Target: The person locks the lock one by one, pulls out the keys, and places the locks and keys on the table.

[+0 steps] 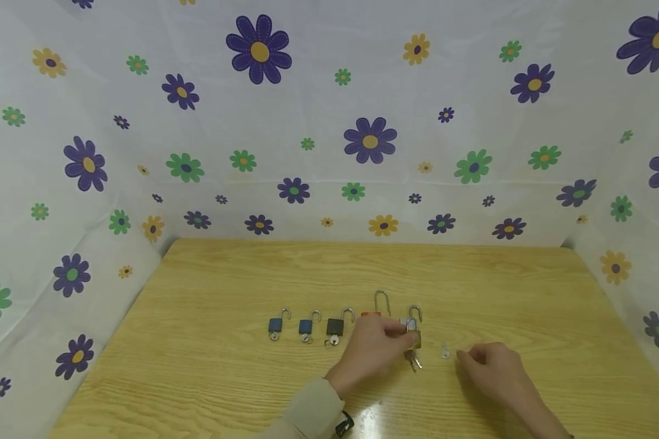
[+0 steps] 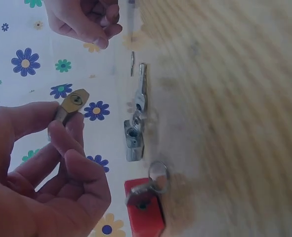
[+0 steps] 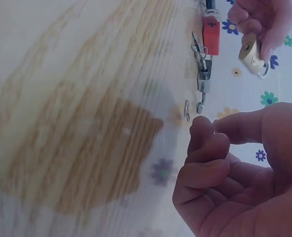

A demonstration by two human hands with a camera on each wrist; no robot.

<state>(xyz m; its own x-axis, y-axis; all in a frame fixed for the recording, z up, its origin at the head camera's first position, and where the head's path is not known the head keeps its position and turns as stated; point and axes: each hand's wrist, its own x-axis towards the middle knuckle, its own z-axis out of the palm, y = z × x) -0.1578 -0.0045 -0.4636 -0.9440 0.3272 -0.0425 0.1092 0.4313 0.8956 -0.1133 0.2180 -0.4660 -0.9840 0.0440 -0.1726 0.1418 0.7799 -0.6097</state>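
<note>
Between thumb and fingers, my left hand (image 1: 374,346) pinches a small brass padlock (image 1: 415,339), held up off the table; its keyhole end (image 2: 76,99) faces the left wrist camera. Behind and below it lies a silver padlock (image 2: 134,143) with its shackle raised and keys (image 1: 414,361) hanging from it. My right hand (image 1: 494,369) hovers to the right with fingers loosely curled and nothing visible between them. Just left of its fingertips, a small key (image 1: 445,352) lies on the wood. The red padlock (image 2: 145,210), keys in it, is partly hidden by my left hand in the head view.
Two blue padlocks (image 1: 275,325) and a black padlock (image 1: 335,327) continue the row to the left, shackles raised and keys at their lower ends. They lie on a wooden table (image 1: 225,390). A flowered white cloth (image 1: 318,103) encloses the back and sides.
</note>
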